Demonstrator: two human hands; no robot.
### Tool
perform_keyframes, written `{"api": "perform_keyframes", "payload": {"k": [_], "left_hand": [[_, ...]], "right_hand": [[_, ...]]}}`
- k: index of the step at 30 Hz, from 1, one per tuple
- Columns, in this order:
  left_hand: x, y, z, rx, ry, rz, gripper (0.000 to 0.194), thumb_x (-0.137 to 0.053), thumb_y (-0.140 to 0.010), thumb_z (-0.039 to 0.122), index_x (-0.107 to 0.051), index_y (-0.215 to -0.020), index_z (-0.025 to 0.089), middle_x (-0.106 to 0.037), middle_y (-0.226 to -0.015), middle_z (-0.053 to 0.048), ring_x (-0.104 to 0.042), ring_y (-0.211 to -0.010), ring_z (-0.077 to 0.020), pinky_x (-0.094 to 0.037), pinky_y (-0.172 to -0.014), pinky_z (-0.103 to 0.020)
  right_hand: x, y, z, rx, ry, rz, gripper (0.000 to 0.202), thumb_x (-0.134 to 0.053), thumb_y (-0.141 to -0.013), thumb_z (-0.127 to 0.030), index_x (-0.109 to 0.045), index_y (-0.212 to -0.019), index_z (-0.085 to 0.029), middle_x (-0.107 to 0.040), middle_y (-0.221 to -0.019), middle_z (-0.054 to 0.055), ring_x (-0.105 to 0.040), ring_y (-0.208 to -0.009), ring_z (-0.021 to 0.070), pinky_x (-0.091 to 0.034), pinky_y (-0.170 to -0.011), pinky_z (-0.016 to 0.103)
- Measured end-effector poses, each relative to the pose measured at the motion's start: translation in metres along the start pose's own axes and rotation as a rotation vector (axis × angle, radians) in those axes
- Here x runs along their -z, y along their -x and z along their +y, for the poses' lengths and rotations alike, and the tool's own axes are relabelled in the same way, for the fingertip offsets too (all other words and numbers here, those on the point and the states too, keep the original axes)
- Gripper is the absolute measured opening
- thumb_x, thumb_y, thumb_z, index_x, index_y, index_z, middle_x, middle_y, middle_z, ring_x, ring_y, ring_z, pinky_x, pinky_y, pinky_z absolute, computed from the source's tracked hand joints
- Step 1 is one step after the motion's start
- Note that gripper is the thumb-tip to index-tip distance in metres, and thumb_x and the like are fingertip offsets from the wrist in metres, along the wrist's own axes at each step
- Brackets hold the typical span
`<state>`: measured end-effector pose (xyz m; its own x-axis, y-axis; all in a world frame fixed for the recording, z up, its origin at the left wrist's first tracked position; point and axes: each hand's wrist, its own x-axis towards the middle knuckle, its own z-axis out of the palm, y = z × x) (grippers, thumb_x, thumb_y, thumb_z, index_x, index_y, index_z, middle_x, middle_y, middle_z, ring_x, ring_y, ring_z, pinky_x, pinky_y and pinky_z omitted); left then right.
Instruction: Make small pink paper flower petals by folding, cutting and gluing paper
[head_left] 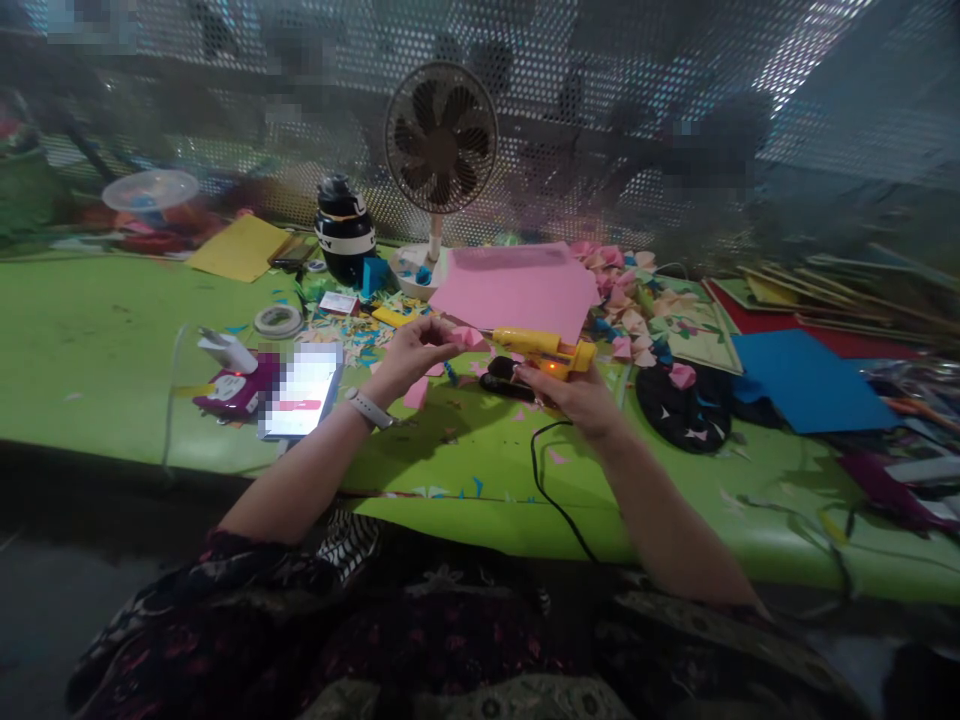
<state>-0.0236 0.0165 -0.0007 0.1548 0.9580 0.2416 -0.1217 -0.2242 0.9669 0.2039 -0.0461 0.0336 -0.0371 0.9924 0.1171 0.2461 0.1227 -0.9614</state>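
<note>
Between the thumb and fingers of my left hand (416,352) is a small folded pink paper piece (468,338). My right hand (568,393) is wrapped round a yellow glue gun (541,347), which has a lit orange light and a nozzle pointing left at the paper. Whether nozzle and paper touch is too small to tell. A black cord (534,462) runs below the gun to the table edge. Under my hands lies a dark object (508,382), partly hidden by my right hand. Pink sheets (517,285) lie behind both hands.
On the green table (97,340) are a lit phone (302,392), a tape roll (277,320), a black bottle (345,235) and a fan (441,138). Folded paper flowers (611,275), a black round piece (679,412) and a blue sheet (814,380) lie to the right.
</note>
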Motion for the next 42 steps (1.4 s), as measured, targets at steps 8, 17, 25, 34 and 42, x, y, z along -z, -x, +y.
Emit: {"api": "perform_keyframes", "payload": {"k": [8,17,25,34,42], "left_hand": [[0.001,0.003,0.002,0.073,-0.017,-0.005,0.025,-0.081,-0.07,0.026,-0.059,-0.077,0.017,-0.061,-0.068,0.001,-0.057,-0.06,-0.0082,-0.048,-0.053,-0.02],[-0.003,0.004,0.003,0.003,-0.045,-0.048,0.035,-0.086,-0.068,0.038,-0.058,-0.074,0.017,-0.059,-0.063,0.002,-0.056,-0.055,-0.007,-0.05,-0.051,-0.02],[-0.004,0.004,0.003,-0.03,-0.045,-0.043,0.038,-0.087,-0.068,0.042,-0.058,-0.072,0.017,-0.058,-0.065,0.002,-0.056,-0.056,-0.0072,-0.052,-0.052,-0.021],[-0.004,0.005,0.004,-0.057,-0.039,-0.053,0.039,-0.087,-0.066,0.042,-0.059,-0.073,0.016,-0.058,-0.065,0.003,-0.058,-0.056,-0.0072,-0.05,-0.051,-0.02],[-0.005,0.005,0.003,-0.018,-0.002,-0.067,0.039,-0.088,-0.065,0.039,-0.057,-0.074,0.017,-0.059,-0.065,0.002,-0.059,-0.058,-0.0084,-0.053,-0.053,-0.022]], "right_hand": [[-0.008,-0.001,0.008,0.016,-0.055,-0.016,0.033,-0.084,-0.064,-0.044,-0.068,-0.081,-0.022,-0.071,-0.083,0.005,-0.071,-0.084,0.0239,-0.061,-0.071,0.037],[-0.013,-0.003,0.013,0.102,-0.032,-0.066,0.033,-0.083,-0.068,-0.044,-0.075,-0.091,-0.023,-0.075,-0.097,0.006,-0.072,-0.098,0.0256,-0.061,-0.091,0.042],[-0.012,-0.003,0.017,0.139,0.007,-0.089,0.037,-0.079,-0.075,-0.047,-0.076,-0.107,-0.027,-0.075,-0.114,0.005,-0.07,-0.111,0.0263,-0.056,-0.104,0.045],[-0.011,-0.004,0.023,0.163,-0.011,-0.093,0.041,-0.079,-0.077,-0.046,-0.076,-0.111,-0.024,-0.075,-0.115,0.006,-0.071,-0.107,0.0258,-0.057,-0.102,0.044],[-0.011,-0.005,0.022,0.167,0.015,-0.1,0.037,-0.078,-0.078,-0.045,-0.075,-0.11,-0.027,-0.075,-0.115,0.003,-0.071,-0.107,0.0243,-0.056,-0.102,0.04]]}}
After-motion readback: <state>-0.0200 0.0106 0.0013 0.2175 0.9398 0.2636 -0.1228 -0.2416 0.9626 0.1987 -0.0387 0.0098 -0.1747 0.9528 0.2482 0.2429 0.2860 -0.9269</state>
